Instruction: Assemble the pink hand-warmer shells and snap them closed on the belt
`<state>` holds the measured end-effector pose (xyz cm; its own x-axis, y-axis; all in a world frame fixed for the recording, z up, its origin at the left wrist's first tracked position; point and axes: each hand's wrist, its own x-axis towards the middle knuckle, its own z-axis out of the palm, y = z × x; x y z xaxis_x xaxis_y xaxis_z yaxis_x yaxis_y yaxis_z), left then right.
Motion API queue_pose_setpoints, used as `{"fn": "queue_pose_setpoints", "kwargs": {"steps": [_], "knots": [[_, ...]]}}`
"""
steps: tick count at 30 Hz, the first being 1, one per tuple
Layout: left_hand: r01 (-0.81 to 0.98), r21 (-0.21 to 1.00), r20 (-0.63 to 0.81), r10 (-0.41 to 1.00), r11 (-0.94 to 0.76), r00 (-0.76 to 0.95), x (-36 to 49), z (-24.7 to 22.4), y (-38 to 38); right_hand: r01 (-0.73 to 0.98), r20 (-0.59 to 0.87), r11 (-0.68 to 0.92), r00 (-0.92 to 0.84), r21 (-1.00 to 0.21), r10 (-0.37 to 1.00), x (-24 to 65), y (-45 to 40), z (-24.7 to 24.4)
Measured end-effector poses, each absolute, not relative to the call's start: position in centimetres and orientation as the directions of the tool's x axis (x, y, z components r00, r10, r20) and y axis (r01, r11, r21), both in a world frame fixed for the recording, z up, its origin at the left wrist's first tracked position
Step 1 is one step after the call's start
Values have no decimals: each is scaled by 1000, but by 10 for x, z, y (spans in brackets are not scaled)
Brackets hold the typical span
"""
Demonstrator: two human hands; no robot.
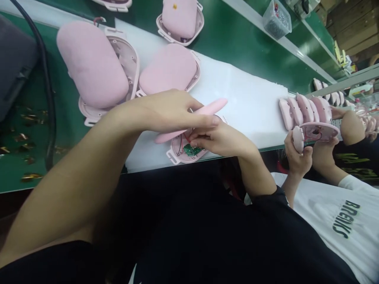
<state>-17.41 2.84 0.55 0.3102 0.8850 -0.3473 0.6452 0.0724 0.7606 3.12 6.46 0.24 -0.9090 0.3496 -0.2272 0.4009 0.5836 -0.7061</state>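
Pink casing half (176,148) lies at the near edge of the white sheet (242,94), partly covered by the right hand (220,138). That hand's thumb and fingers are drawn close together over a green circuit board (191,150), by a red wire (186,137); whether they pinch the wire I cannot tell. Tilted above, a pink cover (212,107) is gripped by the left hand (170,110), which masks its middle. Another pink shell (117,5) is cut off by the top edge.
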Motion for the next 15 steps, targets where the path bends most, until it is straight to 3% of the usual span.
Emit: {"fn": "queue_pose_setpoints", "kwargs": {"steps": [4, 9, 15], "knots": [[691, 715, -382, 886, 103, 264, -169, 11, 28, 337, -165, 573, -929, -747, 331, 40, 65, -10], [644, 763, -331, 891, 59, 310, -169, 7, 29, 273, -67, 616, -939, -739, 336, 48, 61, -25], [638, 769, -334, 884, 53, 328, -171, 4, 29, 248, 26, 768, -945, -590, 325, 52, 56, -32]]}}
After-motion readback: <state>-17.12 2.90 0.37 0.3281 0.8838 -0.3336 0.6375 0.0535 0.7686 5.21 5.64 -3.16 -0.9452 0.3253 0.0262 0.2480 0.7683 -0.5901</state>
